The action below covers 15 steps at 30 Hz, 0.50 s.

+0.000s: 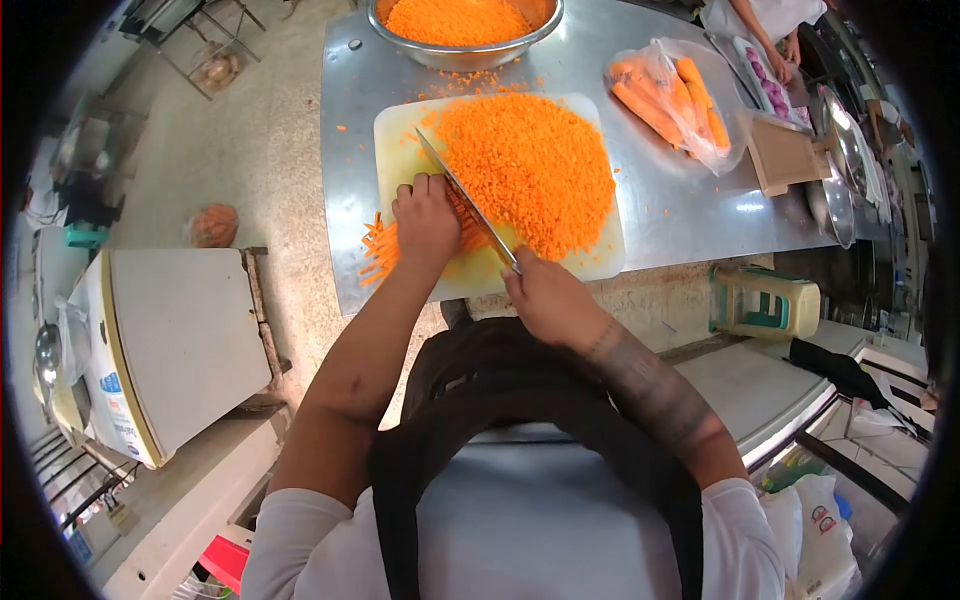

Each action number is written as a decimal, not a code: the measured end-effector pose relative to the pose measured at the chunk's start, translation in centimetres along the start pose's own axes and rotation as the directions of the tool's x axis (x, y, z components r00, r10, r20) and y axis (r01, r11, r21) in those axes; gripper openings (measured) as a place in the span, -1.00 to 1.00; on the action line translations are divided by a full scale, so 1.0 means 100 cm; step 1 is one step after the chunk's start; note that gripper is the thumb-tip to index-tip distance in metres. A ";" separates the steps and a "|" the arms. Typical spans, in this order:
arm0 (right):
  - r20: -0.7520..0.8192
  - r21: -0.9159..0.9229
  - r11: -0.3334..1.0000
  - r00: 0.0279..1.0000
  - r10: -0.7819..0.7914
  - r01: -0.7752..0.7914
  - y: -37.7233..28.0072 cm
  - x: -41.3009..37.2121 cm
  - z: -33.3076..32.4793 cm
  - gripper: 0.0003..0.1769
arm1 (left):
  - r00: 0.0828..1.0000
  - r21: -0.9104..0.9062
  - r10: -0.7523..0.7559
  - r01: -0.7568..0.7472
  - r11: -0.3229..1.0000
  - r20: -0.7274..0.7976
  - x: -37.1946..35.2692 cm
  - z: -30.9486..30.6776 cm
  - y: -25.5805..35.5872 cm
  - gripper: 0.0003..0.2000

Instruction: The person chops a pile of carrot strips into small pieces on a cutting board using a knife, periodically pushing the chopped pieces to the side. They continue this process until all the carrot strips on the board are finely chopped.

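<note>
At the cutting board's (400, 150) near edge, the left hand (425, 215) curls over carrot strips (378, 248), pinning them steady; the right hand (545, 295) grips a knife (465, 195); diced carrot (530, 165) is heaped mid-board.

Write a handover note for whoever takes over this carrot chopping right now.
Left hand: pressing down the carrot strips on the cutting board.
Right hand: gripping the knife, blade across the strips.
Done: big diced pile on the board, more in the metal bowl.
Left: the strips under the hand; probably also the whole carrots bagged on the steel table.
</note>
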State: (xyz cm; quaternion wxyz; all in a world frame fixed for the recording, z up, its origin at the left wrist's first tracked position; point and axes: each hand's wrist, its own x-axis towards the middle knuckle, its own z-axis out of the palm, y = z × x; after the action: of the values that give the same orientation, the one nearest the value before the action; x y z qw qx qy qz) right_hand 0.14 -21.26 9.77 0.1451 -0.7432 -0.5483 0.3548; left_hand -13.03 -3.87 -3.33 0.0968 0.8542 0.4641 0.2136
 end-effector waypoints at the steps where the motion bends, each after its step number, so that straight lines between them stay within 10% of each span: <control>1: -0.009 -0.002 1.000 1.000 -0.005 0.005 0.008 0.016 0.010 -0.62 | 1.000 0.001 0.005 -0.005 1.000 -0.003 0.000 0.002 -0.001 -0.86; 15: 0.012 0.059 0.998 1.000 -0.007 0.006 -0.016 -0.002 -0.018 -0.62 | 1.000 -0.031 0.012 -0.011 0.999 0.026 0.003 0.008 -0.012 -0.72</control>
State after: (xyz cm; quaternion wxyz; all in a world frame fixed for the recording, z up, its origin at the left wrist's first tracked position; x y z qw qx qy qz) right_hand 0.22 -20.57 12.10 0.1649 -0.7345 -0.5410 0.3750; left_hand -13.37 -2.93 -4.39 0.1146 0.8580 0.4546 0.2100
